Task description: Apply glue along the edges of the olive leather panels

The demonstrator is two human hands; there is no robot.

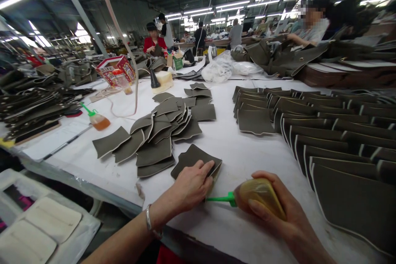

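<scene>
My left hand [191,185] lies with fingers pressed flat on a small stack of dark olive leather pieces [193,158] near the front of the white table [229,148]. My right hand [278,210] grips a yellow glue bottle [259,194]. Its green nozzle [218,199] points left at the edge of the stack under my left hand.
Several loose olive pieces [161,132] fan out at mid-table. Rows of larger overlapped panels [334,140] fill the right side. A second glue bottle [96,119] lies at the left beside stacked dark parts [31,107]. Other people work at the far tables.
</scene>
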